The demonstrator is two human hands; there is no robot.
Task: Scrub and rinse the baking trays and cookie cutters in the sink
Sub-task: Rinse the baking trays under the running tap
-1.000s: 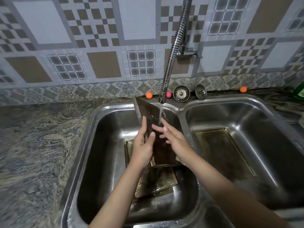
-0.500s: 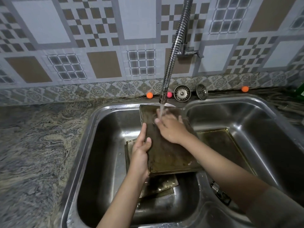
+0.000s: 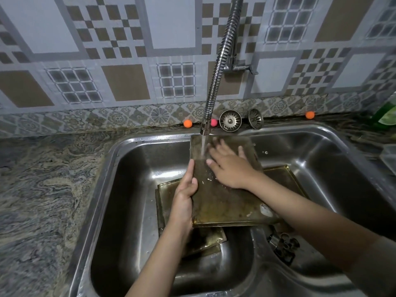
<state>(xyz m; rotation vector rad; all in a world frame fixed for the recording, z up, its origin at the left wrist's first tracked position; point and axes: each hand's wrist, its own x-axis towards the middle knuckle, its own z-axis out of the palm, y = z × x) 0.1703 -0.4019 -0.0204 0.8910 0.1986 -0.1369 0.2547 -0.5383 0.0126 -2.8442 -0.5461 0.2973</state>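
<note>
Double steel sink (image 3: 102,189), two basins, set in a marbled stone counter (image 3: 42,200).
Patterned tile wall (image 3: 107,50) behind.
Flexible metal tap (image 3: 218,67), water running from its spout.
Baking tray (image 3: 225,200), brown and stained, held tilted over the divider between the basins, far end under the stream.
Two more trays (image 3: 167,189) stacked flat in the left basin; another tray (image 3: 285,174) flat in the right basin.
Left hand (image 3: 184,194): fingers and thumb curled round the held tray's left edge.
Right hand (image 3: 229,166): fingers spread, palm pressed flat on the tray's face beside the water.
Cookie cutters (image 3: 282,245): dark cluster in the right basin, near side.
Two drain strainers (image 3: 230,120) on the back ledge.
</note>
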